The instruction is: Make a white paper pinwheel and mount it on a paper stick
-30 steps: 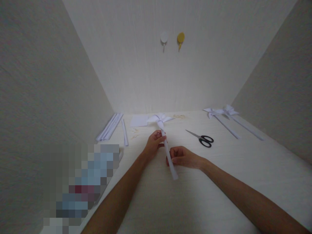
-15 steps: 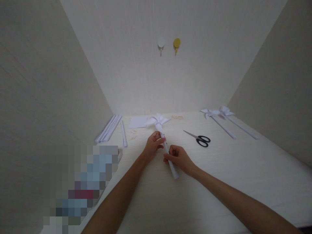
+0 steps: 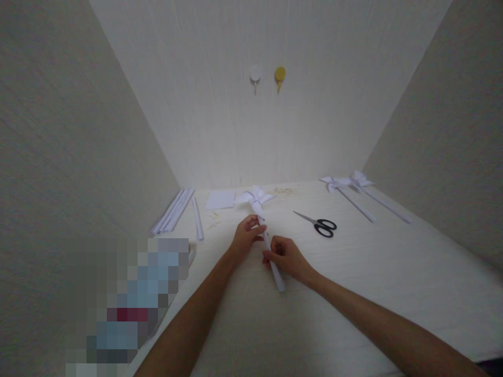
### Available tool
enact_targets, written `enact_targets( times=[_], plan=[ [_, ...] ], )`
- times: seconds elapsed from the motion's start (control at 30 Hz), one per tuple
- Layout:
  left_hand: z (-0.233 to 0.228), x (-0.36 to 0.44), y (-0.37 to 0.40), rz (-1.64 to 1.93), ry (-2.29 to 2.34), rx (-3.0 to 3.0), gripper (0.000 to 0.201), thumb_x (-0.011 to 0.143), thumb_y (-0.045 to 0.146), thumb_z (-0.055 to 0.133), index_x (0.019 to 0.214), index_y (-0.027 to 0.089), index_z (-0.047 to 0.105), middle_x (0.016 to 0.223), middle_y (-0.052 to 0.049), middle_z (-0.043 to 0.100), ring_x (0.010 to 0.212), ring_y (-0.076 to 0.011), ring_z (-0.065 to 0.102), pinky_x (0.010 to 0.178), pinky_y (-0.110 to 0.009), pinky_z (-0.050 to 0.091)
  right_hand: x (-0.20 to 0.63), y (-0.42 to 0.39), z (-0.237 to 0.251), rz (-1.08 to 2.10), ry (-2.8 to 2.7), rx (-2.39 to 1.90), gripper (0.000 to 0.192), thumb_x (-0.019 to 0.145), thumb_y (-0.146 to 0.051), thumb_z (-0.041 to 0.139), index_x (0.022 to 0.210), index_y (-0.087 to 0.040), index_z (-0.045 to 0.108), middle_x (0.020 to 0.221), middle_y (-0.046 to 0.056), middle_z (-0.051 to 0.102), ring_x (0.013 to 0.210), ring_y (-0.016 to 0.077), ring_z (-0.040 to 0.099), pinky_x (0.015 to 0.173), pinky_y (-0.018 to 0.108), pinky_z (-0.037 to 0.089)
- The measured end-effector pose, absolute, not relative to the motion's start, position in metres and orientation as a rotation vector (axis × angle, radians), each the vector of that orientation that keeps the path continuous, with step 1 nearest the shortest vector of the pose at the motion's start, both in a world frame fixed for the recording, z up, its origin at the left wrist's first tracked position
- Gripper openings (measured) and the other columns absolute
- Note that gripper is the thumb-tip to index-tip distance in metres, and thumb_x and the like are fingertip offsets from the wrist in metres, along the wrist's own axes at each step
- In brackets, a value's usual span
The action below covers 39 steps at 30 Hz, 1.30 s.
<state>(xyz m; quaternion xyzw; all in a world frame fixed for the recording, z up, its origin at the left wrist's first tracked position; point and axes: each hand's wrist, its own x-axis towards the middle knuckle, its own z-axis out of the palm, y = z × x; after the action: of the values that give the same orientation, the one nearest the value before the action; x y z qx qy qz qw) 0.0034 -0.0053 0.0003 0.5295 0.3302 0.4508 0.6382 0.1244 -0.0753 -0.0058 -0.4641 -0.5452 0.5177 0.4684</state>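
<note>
Pale table [image 3: 353, 293] boxed in by three plain whitish walls; on the back wall, high up, two small hooks side by side, one white [image 3: 255, 74] & one yellow [image 3: 280, 74].

Landmark = black-handled scissors [image 3: 320, 225], lying flat on the table w/ blades pointing away to the left.

Left of the scissors, mid-table: white paper pinwheel [image 3: 254, 198] on a rolled paper stick [image 3: 271, 251]. Its head lies beyond & left of the scissors; the stick runs back toward the person, lower end nearer than the scissors.

Left hand [image 3: 245, 238], left of the scissors, has fingers curled round the upper stick just under the head, thumb & fingers pressed on it. Right hand [image 3: 288, 258], nearer than the scissors & just left of them, is closed over the lower stick; grip looks like a pinch, tho fingertips are too small to be sure. Both hands close together, not touching as far as I can see.

Right of the scissors & further back: two finished pinwheels [image 3: 348, 183] lying side by side, sticks [image 3: 373, 205] slanting toward the right wall.

Far left of the scissors, by the left wall: bundle of rolled paper sticks [image 3: 173, 212], one single stick [image 3: 197, 219] just beside it. Between that & the pinwheel head: flat white paper sheet [image 3: 220, 199]. Blurred patch lower left, can't read it.
</note>
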Motion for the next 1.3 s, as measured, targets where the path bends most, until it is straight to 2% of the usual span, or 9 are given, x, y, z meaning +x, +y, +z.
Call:
enact_targets(
  times=[0.47, 0.73, 0.9, 1.03, 1.3],
  plan=[
    [0.004, 0.005, -0.008, 1.012, 0.778, 1.242, 0.028, 0.057, 0.027, 0.067, 0.074, 0.017, 0.048, 0.066, 0.005, 0.051, 0.053, -0.0054, 0.048, 0.045, -0.016, 0.044, 0.125, -0.075, -0.010, 1.205, -1.375, -1.143, 0.025, 0.067, -0.021, 0.055, 0.056, -0.022, 0.032, 0.049, -0.004, 0.057, 0.048, 0.0130, 0.058, 0.042, 0.022, 0.038],
    [0.002, 0.006, -0.008, 1.042, 0.804, 1.288, 0.030, 0.056, 0.031, 0.067, 0.070, 0.017, 0.045, 0.055, 0.008, 0.044, 0.049, -0.0051, 0.046, 0.043, -0.016, 0.044, 0.126, -0.071, -0.011, 1.017, -1.399, -1.245, 0.025, 0.065, -0.022, 0.056, 0.058, -0.022, 0.032, 0.046, -0.006, 0.050, 0.047, 0.0144, 0.057, 0.039, 0.022, 0.036],
    [0.003, 0.007, -0.009, 1.086, 0.823, 1.292, 0.031, 0.057, 0.031, 0.067, 0.072, 0.017, 0.045, 0.057, 0.007, 0.047, 0.050, -0.0064, 0.049, 0.043, -0.018, 0.045, 0.126, -0.064, -0.008, 0.767, -1.441, -1.378, 0.024, 0.064, -0.028, 0.060, 0.059, -0.021, 0.037, 0.047, -0.006, 0.046, 0.042, 0.0108, 0.047, 0.039, 0.022, 0.032],
    [0.006, 0.008, -0.011, 1.125, 0.858, 1.275, 0.032, 0.056, 0.034, 0.067, 0.070, 0.017, 0.042, 0.056, 0.007, 0.049, 0.049, -0.0072, 0.050, 0.042, -0.018, 0.045, 0.123, -0.060, -0.004, 0.654, -1.454, -1.397, 0.021, 0.064, -0.033, 0.060, 0.062, -0.021, 0.043, 0.054, -0.003, 0.050, 0.045, 0.0107, 0.044, 0.041, 0.022, 0.032],
    [0.006, 0.006, -0.008, 1.227, 0.913, 1.284, 0.033, 0.058, 0.036, 0.064, 0.070, 0.018, 0.039, 0.052, 0.007, 0.050, 0.047, -0.0083, 0.052, 0.041, -0.018, 0.043, 0.122, -0.054, 0.008, 0.580, -1.516, -1.404, 0.005, 0.062, -0.021, 0.055, 0.060, -0.019, 0.051, 0.053, -0.002, 0.051, 0.049, 0.0118, 0.046, 0.047, 0.023, 0.036]
  ],
)
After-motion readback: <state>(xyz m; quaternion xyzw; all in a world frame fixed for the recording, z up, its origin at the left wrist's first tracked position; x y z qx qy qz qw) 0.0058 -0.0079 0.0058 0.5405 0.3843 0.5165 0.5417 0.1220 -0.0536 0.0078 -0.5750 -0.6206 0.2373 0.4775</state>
